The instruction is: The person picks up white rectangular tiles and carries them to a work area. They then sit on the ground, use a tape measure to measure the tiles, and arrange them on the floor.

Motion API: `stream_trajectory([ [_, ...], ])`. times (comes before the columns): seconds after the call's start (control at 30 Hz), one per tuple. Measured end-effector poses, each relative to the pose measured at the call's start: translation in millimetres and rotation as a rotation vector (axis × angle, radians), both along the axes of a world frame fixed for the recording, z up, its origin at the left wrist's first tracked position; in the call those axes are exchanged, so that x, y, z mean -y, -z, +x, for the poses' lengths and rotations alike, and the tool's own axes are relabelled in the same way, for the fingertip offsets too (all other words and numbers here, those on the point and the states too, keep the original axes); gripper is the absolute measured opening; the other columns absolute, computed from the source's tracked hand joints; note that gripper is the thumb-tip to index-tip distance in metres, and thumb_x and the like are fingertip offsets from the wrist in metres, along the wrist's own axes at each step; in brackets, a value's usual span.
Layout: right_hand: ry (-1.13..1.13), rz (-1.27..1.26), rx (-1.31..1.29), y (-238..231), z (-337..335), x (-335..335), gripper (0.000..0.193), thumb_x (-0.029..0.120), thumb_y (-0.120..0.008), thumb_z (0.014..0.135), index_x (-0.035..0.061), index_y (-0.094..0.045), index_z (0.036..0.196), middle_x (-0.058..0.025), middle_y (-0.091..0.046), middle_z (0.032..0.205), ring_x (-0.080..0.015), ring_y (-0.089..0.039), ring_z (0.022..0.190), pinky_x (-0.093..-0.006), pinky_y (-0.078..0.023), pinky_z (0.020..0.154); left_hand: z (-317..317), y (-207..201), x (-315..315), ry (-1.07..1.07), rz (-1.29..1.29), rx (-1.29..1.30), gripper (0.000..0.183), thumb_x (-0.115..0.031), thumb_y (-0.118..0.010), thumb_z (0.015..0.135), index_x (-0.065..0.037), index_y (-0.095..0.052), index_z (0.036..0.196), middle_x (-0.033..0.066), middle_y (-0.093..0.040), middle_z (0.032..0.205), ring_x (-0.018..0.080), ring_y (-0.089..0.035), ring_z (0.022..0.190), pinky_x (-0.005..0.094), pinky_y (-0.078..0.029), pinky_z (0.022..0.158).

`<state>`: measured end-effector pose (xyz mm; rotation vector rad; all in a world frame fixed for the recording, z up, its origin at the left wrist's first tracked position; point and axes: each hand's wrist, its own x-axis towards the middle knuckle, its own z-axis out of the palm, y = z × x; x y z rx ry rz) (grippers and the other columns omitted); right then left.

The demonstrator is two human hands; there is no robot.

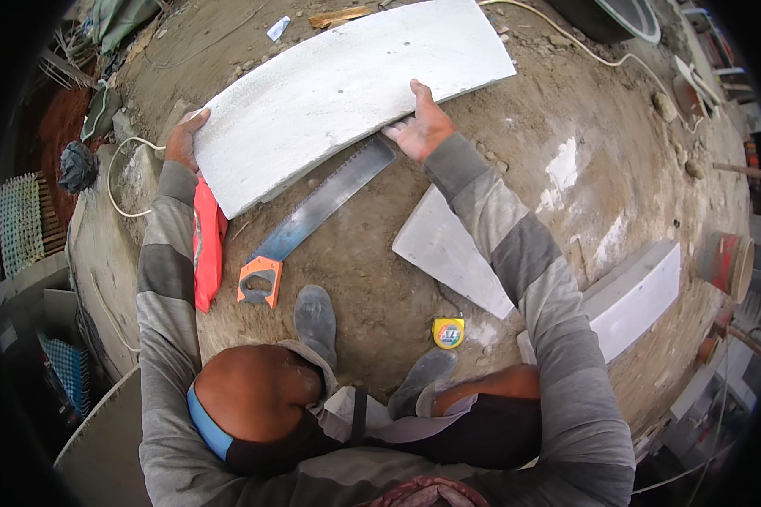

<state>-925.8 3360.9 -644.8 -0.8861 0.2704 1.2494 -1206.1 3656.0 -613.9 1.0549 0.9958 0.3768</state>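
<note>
A long white lightweight concrete block (347,84) spans the upper middle, held between both my hands. My left hand (186,137) grips its left end, thumb on the top face. Under the near edge, toward the right, my right hand (420,125) has its thumb over the top and its fingers partly hidden beneath. Just below the block lies a handsaw (330,196) with an orange and black handle, its blade tip close to my right hand. A cut grey-white wedge of block (452,249) rests on the ground by my right forearm.
A yellow tape measure (448,332) lies near my right boot. Another white block (634,291) sits at the right, near a dirty bucket (727,266). Red plastic (207,245) lies beside my left forearm. A pale cable (583,59) crosses the dirt toward a dark tub (609,19).
</note>
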Motion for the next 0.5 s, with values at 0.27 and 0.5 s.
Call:
stream_trajectory([
  [0.27,-0.277,-0.204,0.664,-7.9,-5.2,112.4,0.074,0.039,-0.058,0.091,-0.0023,-0.027,0.144,-0.0216,-0.042,0.140,-0.0359,-0.044,0.126,-0.0441,-0.039,0.103,-41.2,77.0,-29.7,-0.004,-0.084,-0.019,0.048,-0.027,-0.061,0.089,0.003,-0.052,0.125,0.0147,-0.059,0.122,0.0294,-0.058,0.110,0.0415,-0.046,0.096],
  [0.5,-0.132,-0.662,1.369,-62.3,-21.7,339.0,0.021,0.019,-0.058,0.089,0.0007,-0.068,0.093,-0.0093,-0.067,0.082,-0.0146,-0.063,0.075,-0.0292,-0.051,0.070,-71.9,108.9,-103.0,0.088,0.225,-0.315,0.054,-0.040,-0.057,0.092,0.004,-0.053,0.124,0.0127,-0.060,0.121,0.0262,-0.058,0.102,0.0388,-0.045,0.093],
])
